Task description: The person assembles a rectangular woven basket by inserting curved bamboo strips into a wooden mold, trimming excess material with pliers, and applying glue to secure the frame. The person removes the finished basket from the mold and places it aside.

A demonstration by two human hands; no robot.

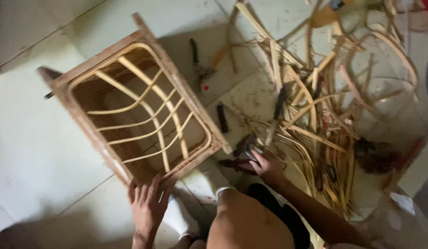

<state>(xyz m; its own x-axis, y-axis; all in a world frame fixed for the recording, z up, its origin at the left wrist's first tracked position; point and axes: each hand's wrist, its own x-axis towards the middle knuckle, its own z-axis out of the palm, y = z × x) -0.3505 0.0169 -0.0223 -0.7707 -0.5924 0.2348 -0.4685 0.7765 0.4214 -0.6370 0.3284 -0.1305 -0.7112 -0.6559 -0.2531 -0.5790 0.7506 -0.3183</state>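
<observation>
Steadying frame (140, 110) with left hand (147, 205), fingers spread flat; right hand (268, 167) clamped on tool (244, 154); grip it firmly.

home-style cane workshop: tiled floor (34, 152), rattan strip heap (315, 106), scattered hand tools (198, 64).

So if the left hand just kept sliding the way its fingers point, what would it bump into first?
The left hand already rests against the near edge of the wooden frame. Going on up and over it, the fingers would probably meet the curved cane strips inside; depth is unclear.
</observation>
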